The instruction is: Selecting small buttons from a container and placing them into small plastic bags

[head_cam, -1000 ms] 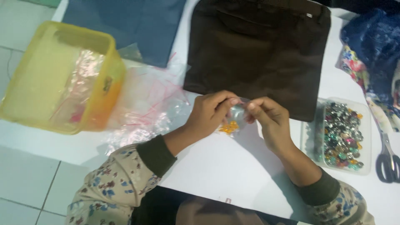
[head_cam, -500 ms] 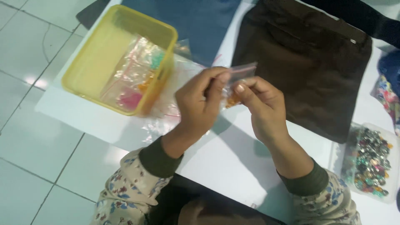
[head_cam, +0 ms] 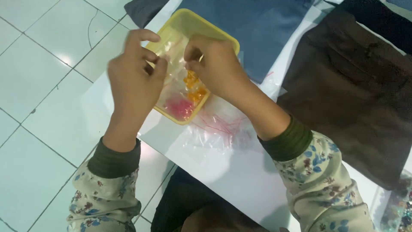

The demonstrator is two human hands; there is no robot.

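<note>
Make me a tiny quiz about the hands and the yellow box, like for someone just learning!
1. True or false: both hands pinch one small clear bag above the yellow tub.
2. What colour are the bits inside that bag? A) orange B) green C) black
3. Which cloth lies nearest the right hand: blue cloth or brown cloth?

Key: 1 true: left hand and right hand each grip it with their fingers. 2 A. 3 blue cloth.
</note>
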